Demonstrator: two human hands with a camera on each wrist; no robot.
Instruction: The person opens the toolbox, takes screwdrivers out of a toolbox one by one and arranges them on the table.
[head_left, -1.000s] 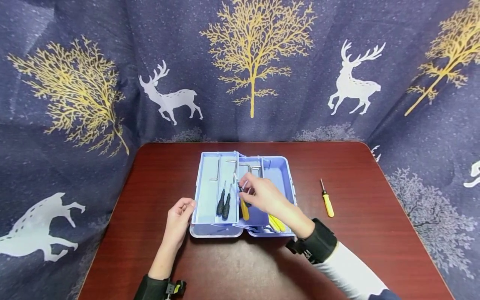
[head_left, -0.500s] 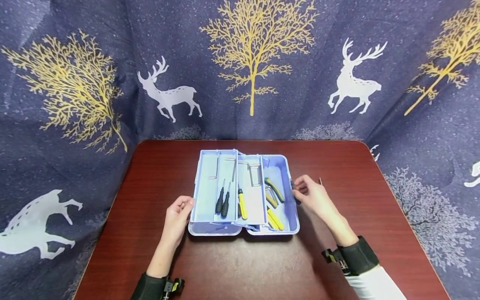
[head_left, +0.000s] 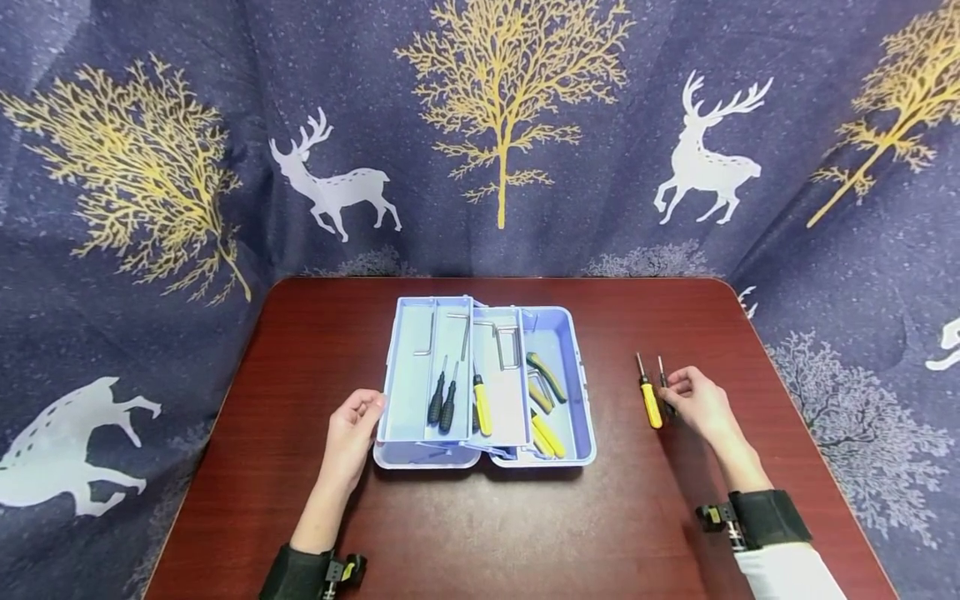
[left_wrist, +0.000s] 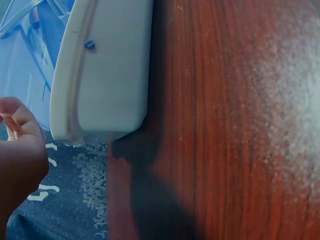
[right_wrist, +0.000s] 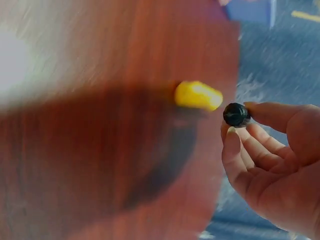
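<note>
My left hand (head_left: 352,437) holds the left edge of an unfolded light-blue toolbox (head_left: 411,375); in the left wrist view the hand's fingers are curled beside the box wall (left_wrist: 112,75). My right hand (head_left: 701,407) pinches a black-handled screwdriver (right_wrist: 236,115) between thumb and fingers, its handle end facing the right wrist camera. The screwdriver points away from me, just right of a yellow-handled screwdriver (head_left: 651,404) lying on the table. Whether the black one touches the table cannot be made out.
Two black screwdrivers (head_left: 447,408), several hex keys (head_left: 508,348) and a yellow screwdriver (head_left: 482,408) lie in the trays. Green-and-yellow pliers (head_left: 547,379) and yellow handles (head_left: 549,435) are in the lower bin. A patterned cloth (head_left: 525,242) hangs behind the table (head_left: 525,533).
My right hand has carried the black screwdriver from above the trays, past the box's right rim, to beside the yellow screwdriver on the table. The left hand stays at the box edge.
</note>
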